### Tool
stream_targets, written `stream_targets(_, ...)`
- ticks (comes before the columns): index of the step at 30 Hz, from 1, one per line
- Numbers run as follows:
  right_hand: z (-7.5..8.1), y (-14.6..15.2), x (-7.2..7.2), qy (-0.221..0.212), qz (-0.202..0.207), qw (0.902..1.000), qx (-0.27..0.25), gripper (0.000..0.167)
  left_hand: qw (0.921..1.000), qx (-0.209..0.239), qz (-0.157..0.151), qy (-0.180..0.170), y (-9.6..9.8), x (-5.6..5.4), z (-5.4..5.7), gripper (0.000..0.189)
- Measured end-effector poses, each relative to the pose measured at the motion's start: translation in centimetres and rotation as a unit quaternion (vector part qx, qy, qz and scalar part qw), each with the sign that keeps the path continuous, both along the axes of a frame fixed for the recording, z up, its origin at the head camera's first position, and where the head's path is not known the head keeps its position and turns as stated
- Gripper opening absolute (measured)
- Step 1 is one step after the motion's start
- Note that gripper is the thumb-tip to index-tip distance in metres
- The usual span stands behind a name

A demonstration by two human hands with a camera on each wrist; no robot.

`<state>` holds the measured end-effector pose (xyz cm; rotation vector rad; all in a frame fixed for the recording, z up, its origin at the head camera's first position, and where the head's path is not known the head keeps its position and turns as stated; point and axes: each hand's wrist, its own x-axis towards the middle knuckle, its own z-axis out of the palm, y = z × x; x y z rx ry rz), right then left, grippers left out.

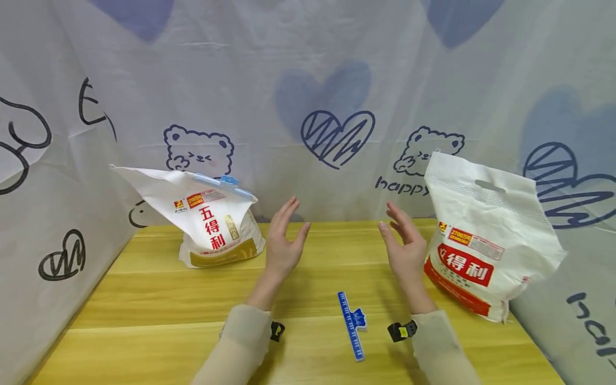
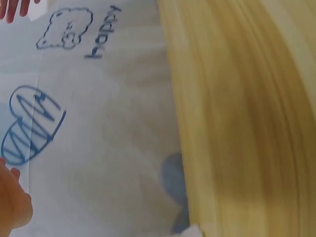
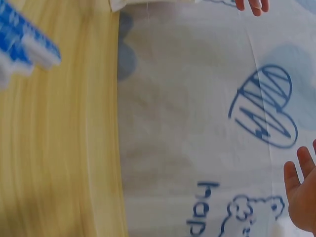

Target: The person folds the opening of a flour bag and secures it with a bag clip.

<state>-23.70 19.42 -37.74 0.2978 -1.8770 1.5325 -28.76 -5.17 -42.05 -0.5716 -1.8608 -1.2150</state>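
In the head view my left hand (image 1: 284, 243) is raised over the table, holding nothing, its fingers extended and thumb apart. Facing it, my right hand (image 1: 405, 247) is raised likewise with nothing in it. Left of the left hand sits a white flour bag (image 1: 216, 230) with a gold band, its top folded and a light blue sealing clip (image 1: 223, 183) across it. Beside the right hand a second flour bag (image 1: 474, 251), with red labels and a handle slot, leans to one side. A dark blue sealing clip (image 1: 351, 326) lies on the table between the forearms.
The yellow wood-grain table (image 1: 317, 278) ends at a pale printed curtain (image 1: 260, 107) behind, and similar cloth stands at both sides. A dark wrist strap (image 1: 402, 331) with a small device is on the right wrist, another on the left.
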Motion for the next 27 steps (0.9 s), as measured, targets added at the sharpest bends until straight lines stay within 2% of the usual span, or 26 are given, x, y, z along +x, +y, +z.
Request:
stream_targets(2,0.5,0.8,0.9,0.004,-0.019,0.9998,0.007,0.043,0.9999,0.000,-0.012,-0.004,1.2,-0.1,-0.1,0.054)
stream_targets(6,0.6,2.7,1.7,0.017,-0.050,0.9986,0.009,0.042,0.9992,0.002,-0.038,-0.011,3.3,-0.4,-0.3,0.053)
stream_targets(11,-0.3,5.4,2.0,0.052,-0.101,0.9930,0.033,0.044,0.9977,-0.010,-0.061,-0.030,5.5,-0.4,-0.7,0.054)
stream_targets(17,-2.7,9.6,1.2,0.099,-0.185,0.9745,0.080,0.049,0.9935,-0.030,-0.086,-0.068,7.9,0.1,-0.9,0.058)
stream_targets(22,-2.6,11.5,2.6,0.122,-0.245,0.9563,0.102,0.047,0.9880,-0.054,-0.104,-0.101,10.2,0.0,-0.7,0.059)
stream_targets(27,-3.1,13.4,3.6,0.111,-0.309,0.9370,0.121,0.052,0.9812,-0.080,-0.124,-0.124,12.7,-0.3,-0.2,0.061)
